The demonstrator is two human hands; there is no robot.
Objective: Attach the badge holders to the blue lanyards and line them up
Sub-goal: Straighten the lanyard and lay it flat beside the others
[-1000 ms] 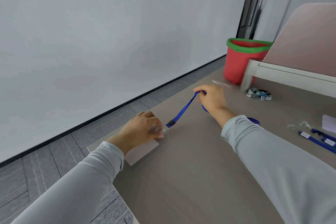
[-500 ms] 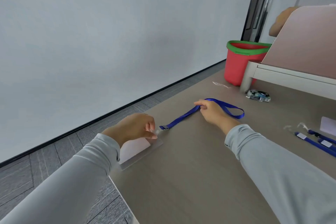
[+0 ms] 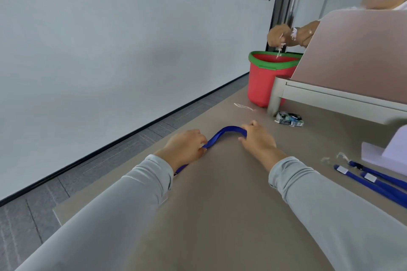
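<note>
A blue lanyard point(image 3: 228, 129) is held between both hands near the middle of the worktop point(image 3: 220, 215). The left hand point(image 3: 185, 146) is laid knuckles-up, its fingers point(image 3: 199, 136) curled and pressed together, and the strap is pinched at their tips. From that pinch the strap is raised off the worktop in a low arch towards 2 o'clock, where it is met by the right hand point(image 3: 258, 138). The fingers point(image 3: 250, 126) of that hand are curled over the strap and the thumb is set below it, so the far end of the arch is gripped. A short stretch of the strap is also seen at 7 o'clock of the left hand, beside the wrist, lying on the worktop; its end is hidden by the sleeve point(image 3: 132, 193).

More lanyards point(image 3: 378, 185) with white tags are laid side by side at 4 o'clock of the right hand, well apart from it. Just beyond them a lilac box point(image 3: 385, 154) is set. At 1 o'clock a small packet point(image 3: 289, 119) and a clear scrap point(image 3: 243, 106) are seen, and behind them a red bucket point(image 3: 262, 83) with a green rim. Another person's hands point(image 3: 279, 35) are held above the bucket.
</note>
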